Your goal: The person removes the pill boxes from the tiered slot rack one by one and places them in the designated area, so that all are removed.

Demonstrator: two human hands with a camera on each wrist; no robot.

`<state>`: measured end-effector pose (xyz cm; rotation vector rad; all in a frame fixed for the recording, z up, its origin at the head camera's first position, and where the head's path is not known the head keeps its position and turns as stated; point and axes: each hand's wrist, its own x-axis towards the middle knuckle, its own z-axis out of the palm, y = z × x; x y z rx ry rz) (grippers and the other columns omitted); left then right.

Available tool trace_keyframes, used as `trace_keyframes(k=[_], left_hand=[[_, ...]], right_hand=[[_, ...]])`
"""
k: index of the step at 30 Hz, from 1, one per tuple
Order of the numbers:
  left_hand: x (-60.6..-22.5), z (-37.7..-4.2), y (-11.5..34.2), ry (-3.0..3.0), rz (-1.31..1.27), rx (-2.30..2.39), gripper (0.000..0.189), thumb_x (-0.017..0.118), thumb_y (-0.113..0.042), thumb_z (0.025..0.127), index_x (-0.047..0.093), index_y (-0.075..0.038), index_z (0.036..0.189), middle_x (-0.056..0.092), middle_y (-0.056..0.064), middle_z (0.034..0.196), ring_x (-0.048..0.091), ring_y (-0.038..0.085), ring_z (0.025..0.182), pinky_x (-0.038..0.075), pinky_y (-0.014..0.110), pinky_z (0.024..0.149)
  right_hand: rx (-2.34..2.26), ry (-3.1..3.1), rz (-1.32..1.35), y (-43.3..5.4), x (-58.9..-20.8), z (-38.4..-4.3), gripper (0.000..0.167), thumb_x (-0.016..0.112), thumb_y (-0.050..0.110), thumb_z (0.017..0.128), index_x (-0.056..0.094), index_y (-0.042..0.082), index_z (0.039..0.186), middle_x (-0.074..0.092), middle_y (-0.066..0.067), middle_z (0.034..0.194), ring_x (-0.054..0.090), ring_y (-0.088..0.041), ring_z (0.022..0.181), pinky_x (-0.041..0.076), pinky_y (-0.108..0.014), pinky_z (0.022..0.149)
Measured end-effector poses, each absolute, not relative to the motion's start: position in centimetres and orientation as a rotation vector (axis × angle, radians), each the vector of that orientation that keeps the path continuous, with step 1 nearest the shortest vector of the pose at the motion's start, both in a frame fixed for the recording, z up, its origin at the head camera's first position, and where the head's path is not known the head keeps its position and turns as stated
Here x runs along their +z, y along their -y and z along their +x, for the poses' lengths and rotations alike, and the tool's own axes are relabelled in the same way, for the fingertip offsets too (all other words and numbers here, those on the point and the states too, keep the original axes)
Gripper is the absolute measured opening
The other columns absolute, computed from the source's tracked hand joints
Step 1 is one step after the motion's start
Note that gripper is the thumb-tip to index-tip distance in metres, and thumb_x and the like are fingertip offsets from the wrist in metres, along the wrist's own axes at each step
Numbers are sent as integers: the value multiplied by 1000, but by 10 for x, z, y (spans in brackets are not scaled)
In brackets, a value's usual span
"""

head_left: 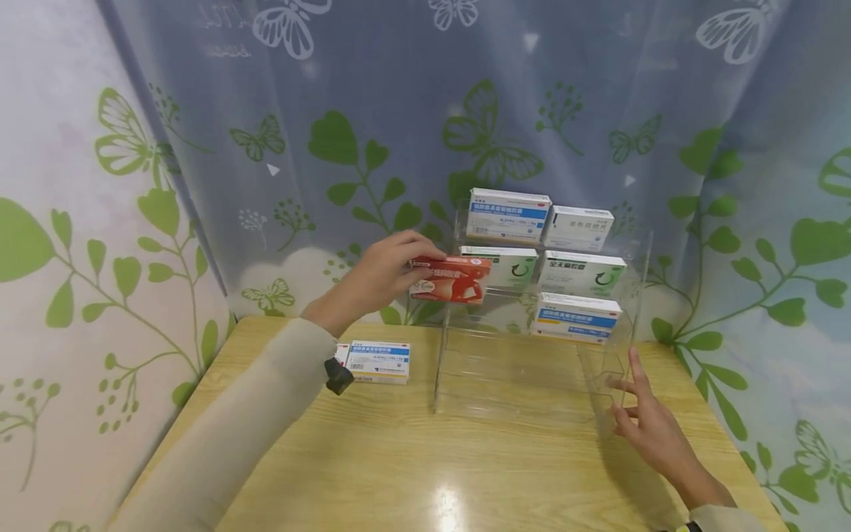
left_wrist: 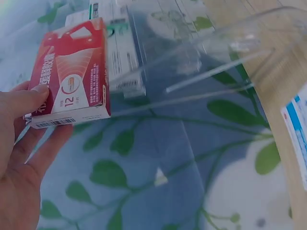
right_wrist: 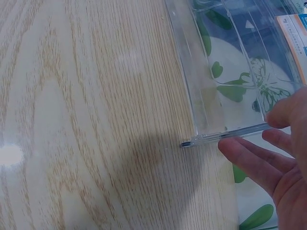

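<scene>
My left hand (head_left: 388, 270) holds a red medicine box (head_left: 450, 281) at the left side of a clear display rack (head_left: 518, 388). In the left wrist view, the thumb lies on the front of the red box (left_wrist: 69, 72) and the fingers are behind it. The box partly covers a green-and-white medicine box (head_left: 508, 267) on the middle tier. At the rack's lower right side, my right hand (head_left: 654, 432) has its fingers spread, with fingertips against the side panel. In the right wrist view these fingers (right_wrist: 254, 163) lie along the panel's edge.
The rack's top tier bears a blue-and-white box (head_left: 508, 216) and a white box (head_left: 578, 227). Another green-and-white box (head_left: 580, 273) stands mid-tier, above a blue-and-orange box (head_left: 577, 319). More boxes (head_left: 379, 360) lie on the wooden table (head_left: 372, 451) by my left forearm. A patterned curtain (head_left: 399, 74) hangs behind.
</scene>
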<state>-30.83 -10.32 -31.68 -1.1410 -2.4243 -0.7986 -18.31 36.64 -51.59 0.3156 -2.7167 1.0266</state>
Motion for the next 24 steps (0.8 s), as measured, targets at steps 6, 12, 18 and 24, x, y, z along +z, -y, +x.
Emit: trace_keyframes(k=[6, 12, 18, 24], left_hand=[[-329, -305, 146, 2444, -1031, -894, 28, 78, -5, 100, 79, -10, 128, 73, 8, 130, 70, 26, 119, 62, 48, 96], [-354, -297, 191, 2503, -910, -953, 28, 77, -1, 100, 78, -5, 128, 72, 15, 132, 67, 35, 125, 65, 52, 96], [-380, -286, 238, 2592, -848, -1004, 29, 72, 1, 103, 75, -5, 131, 70, 17, 133, 66, 38, 126, 67, 49, 92], [-412, -270, 278, 2678, -781, -979, 27, 74, -5, 103, 77, -10, 130, 75, 14, 130, 70, 39, 121, 68, 49, 87]], right_hand=[[1065, 2702, 313, -368, -517, -182, 112, 63, -13, 100, -12, 21, 175, 58, -44, 141, 79, -48, 90, 63, -21, 61], [1061, 2688, 337, -367, -516, -184, 111, 64, -12, 100, -11, 20, 175, 58, -44, 141, 79, -48, 88, 62, -19, 62], [1063, 2691, 330, -367, -515, -185, 112, 64, -13, 100, -11, 21, 176, 59, -43, 141, 79, -47, 89, 62, -19, 62], [1095, 2679, 321, -367, -516, -183, 112, 64, -13, 100, -10, 22, 176, 58, -44, 141, 79, -48, 88, 63, -20, 61]])
